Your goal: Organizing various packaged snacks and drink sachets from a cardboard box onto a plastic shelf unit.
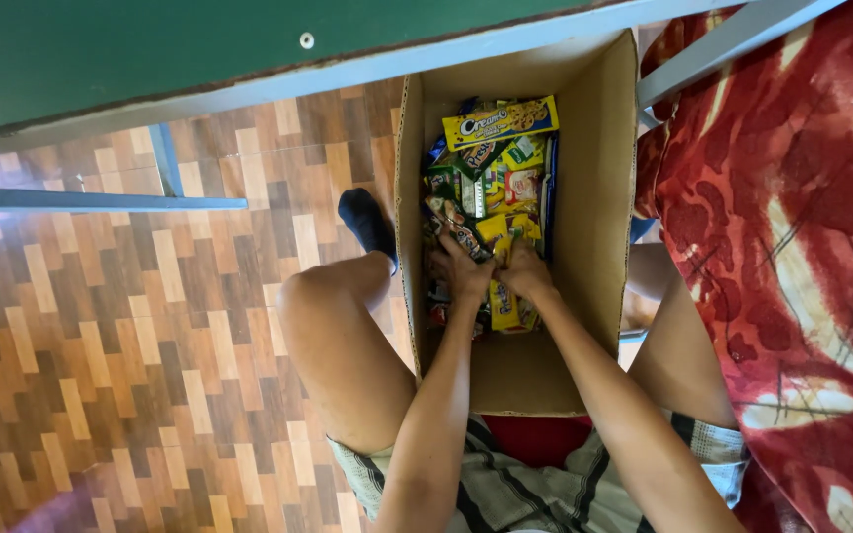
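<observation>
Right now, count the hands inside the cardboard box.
2: the left hand and right hand are side by side on the snack packets in the cardboard box.

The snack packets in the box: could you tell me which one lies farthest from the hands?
The long yellow biscuit packet at the far end of the cardboard box, lying crosswise on top; the others sit nearer the hands.

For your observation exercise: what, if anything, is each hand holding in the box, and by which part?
Both the left hand and right hand rest on snack packets inside the cardboard box; whether either actually grips one cannot be told.
</observation>
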